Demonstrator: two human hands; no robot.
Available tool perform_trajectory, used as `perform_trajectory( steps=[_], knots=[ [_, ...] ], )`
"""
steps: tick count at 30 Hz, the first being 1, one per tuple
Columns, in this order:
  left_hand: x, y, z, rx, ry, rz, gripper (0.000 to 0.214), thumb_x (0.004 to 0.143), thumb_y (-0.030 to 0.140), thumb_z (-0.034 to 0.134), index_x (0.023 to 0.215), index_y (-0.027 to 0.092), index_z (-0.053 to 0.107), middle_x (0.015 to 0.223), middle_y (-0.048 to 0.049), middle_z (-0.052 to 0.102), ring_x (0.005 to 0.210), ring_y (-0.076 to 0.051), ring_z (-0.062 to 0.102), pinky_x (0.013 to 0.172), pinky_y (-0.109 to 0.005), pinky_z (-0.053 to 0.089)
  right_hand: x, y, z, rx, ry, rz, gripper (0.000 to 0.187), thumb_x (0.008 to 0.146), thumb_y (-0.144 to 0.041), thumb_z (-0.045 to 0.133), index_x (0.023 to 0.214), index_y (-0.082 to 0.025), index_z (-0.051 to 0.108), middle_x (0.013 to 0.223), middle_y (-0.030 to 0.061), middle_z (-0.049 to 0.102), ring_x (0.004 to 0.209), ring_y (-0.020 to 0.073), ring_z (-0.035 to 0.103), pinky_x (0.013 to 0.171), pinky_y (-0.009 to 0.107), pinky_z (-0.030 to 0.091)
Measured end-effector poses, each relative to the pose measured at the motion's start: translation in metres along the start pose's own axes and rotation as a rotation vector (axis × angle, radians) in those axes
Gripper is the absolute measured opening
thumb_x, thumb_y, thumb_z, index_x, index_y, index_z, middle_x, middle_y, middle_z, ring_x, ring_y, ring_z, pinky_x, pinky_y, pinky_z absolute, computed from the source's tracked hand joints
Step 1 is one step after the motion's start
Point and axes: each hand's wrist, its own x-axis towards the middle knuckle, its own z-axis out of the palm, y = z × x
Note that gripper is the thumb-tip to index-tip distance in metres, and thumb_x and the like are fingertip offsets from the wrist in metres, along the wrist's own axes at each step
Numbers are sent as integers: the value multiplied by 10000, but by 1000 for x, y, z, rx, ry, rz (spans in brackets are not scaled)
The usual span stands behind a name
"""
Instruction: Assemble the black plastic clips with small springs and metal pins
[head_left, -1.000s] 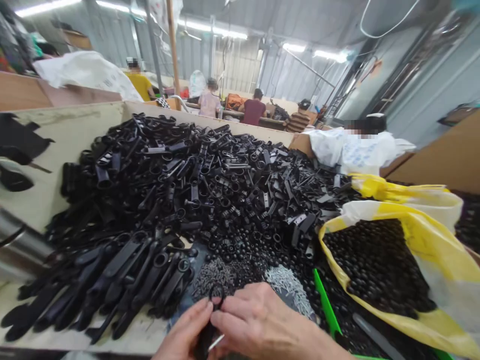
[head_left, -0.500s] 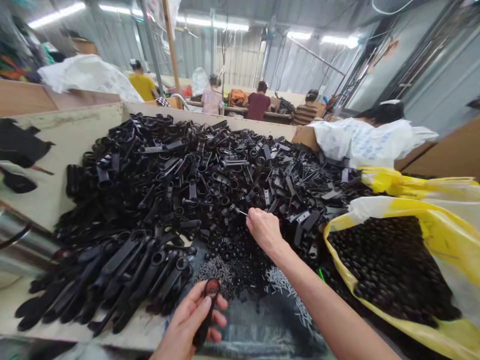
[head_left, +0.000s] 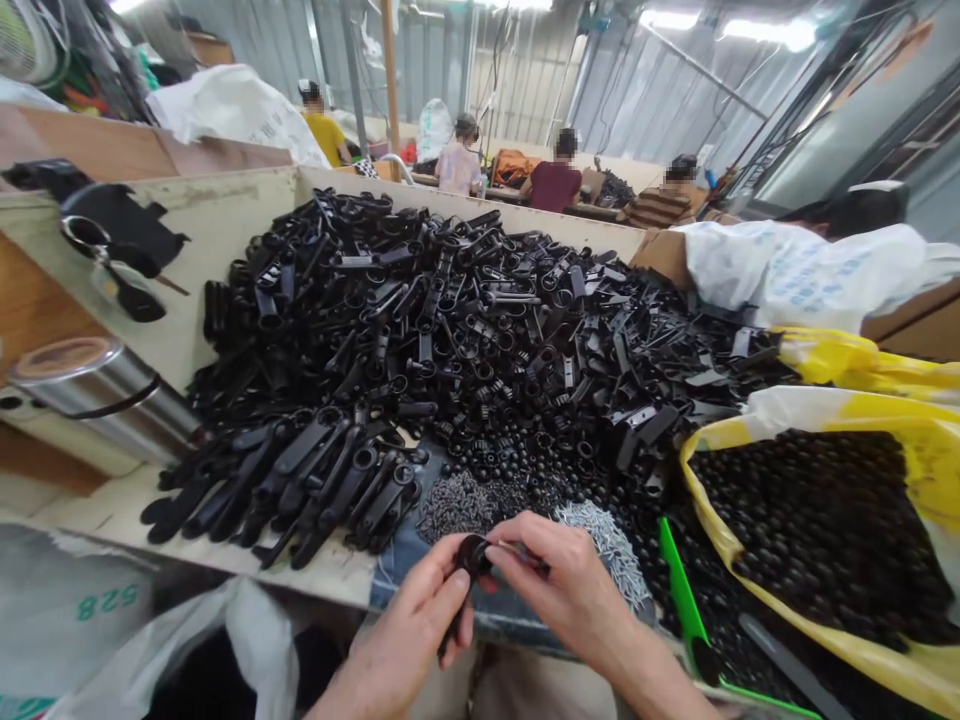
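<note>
My left hand [head_left: 435,590] is closed around a black plastic lever part [head_left: 473,552] with a ring-shaped end, held low over the near edge of the bench. My right hand [head_left: 559,575] pinches at that ring end, its fingertips against the part. A thin dark piece shows between the right fingers, but its kind is hard to make out. Just beyond the hands lie a heap of small grey pins [head_left: 454,505] and a heap of silvery pins [head_left: 607,545]. Longer black lever parts [head_left: 300,480] lie in a row to the left.
A large pile of black plastic parts [head_left: 420,310] fills the bench's back. On the right stands a yellow-rimmed sack [head_left: 705,510] of small black pieces, beside a green tray edge [head_left: 679,580]. A steel flask [head_left: 112,390] leans at left. Several people [head_left: 551,180] sit beyond.
My right hand has come back from the pile, where it held a thin metal rod, to the part in my left hand. The view has tilted down and shifted left.
</note>
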Motion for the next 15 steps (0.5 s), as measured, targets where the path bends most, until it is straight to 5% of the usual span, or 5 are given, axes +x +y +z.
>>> perform_trajectory(
  steps=[8, 11, 13, 15],
  knots=[
    [-10, -11, -6, 283, -17, -28, 549, 976, 485, 448, 1434, 185, 492, 668, 43, 554, 656, -159, 526, 633, -268, 444, -10, 1, 2, -42, -43, -83, 157, 1025, -202, 554, 968, -188, 700, 798, 20, 710, 680, 141, 669, 629, 229, 455],
    [-13, -16, -7, 395, 47, -34, 589, 939, 475, 498, 1464, 207, 492, 1064, -87, 728, 1052, -251, 647, 953, -381, 496, -17, -1, 3, -67, -37, -110, 169, 1033, -176, 519, 965, -180, 674, 793, 21, 693, 678, 139, 661, 627, 230, 451],
    [-16, -17, -7, 481, 87, -41, 637, 902, 489, 550, 1472, 211, 496, 1445, -135, 604, 1368, -298, 503, 1154, -438, 373, -20, -2, 4, -93, -41, -141, 194, 1043, -170, 490, 944, -181, 657, 776, 19, 675, 666, 142, 647, 618, 237, 441],
    [-18, -15, -5, 566, 99, -33, 642, 902, 519, 536, 1466, 215, 508, 1549, -124, 526, 1450, -308, 429, 1207, -459, 316, -23, -1, 4, -120, -55, -173, 218, 1049, -159, 460, 934, -183, 644, 764, 19, 654, 658, 146, 630, 604, 243, 427]
  ],
)
